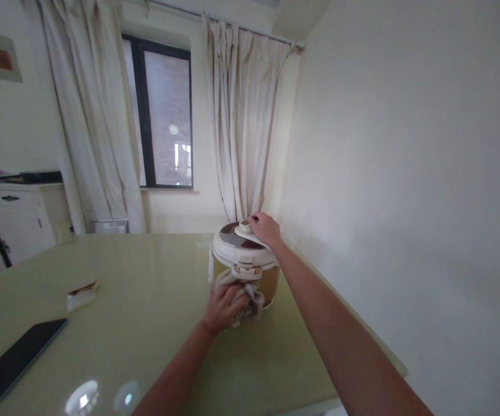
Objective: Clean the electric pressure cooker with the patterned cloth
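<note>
A glossy pale-green table (145,323) carries a round gold-bodied rice cooker with a white lid (244,263) near its far right corner, by the wall. The right hand (266,228) closes on the lid's top knob. The left hand (222,306) presses a crumpled white cloth (250,297) against the cooker's front, fingers curled around it.

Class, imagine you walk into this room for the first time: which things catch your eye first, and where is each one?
First comes the rice cooker at the far side of the green table, near the corner of the wall. The right hand rests on its lid knob, while the left hand presses a cloth against its front. Next, a dark phone lies at the table's near left edge.
</note>
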`<action>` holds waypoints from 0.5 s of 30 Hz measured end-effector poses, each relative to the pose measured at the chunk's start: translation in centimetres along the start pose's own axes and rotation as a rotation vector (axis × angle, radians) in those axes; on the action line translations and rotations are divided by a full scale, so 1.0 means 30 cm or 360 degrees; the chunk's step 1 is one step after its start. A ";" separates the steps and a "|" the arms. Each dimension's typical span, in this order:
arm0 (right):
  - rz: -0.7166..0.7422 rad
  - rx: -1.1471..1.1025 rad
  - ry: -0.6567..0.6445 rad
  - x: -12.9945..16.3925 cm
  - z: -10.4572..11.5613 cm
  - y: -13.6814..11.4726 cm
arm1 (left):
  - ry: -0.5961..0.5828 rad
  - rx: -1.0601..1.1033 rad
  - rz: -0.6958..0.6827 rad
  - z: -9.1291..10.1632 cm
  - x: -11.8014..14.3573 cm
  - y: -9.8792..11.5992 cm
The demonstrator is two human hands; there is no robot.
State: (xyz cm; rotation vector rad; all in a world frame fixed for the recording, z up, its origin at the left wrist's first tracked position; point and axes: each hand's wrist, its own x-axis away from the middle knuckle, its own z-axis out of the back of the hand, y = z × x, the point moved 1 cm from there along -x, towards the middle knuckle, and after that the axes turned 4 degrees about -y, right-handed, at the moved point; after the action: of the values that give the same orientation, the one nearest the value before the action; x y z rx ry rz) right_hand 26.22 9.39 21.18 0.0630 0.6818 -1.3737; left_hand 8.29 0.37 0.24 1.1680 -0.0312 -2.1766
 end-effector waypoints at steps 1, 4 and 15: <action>0.0001 0.0002 -0.0001 0.000 0.000 -0.001 | 0.0180 0.0050 0.0235 0.016 0.015 -0.040; 0.0000 0.0014 -0.0012 -0.001 0.001 -0.005 | 0.0634 0.0207 0.0853 0.069 0.012 -0.131; -0.0035 -0.0152 -0.0059 -0.027 0.004 0.032 | -0.0333 -0.0282 0.0213 0.332 -0.570 0.145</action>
State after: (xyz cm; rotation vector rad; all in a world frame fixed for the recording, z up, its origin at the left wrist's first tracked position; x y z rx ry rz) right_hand 27.12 10.29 21.33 -0.0458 0.7179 -1.3587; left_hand 9.73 3.78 20.17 0.8144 -0.0061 -2.1259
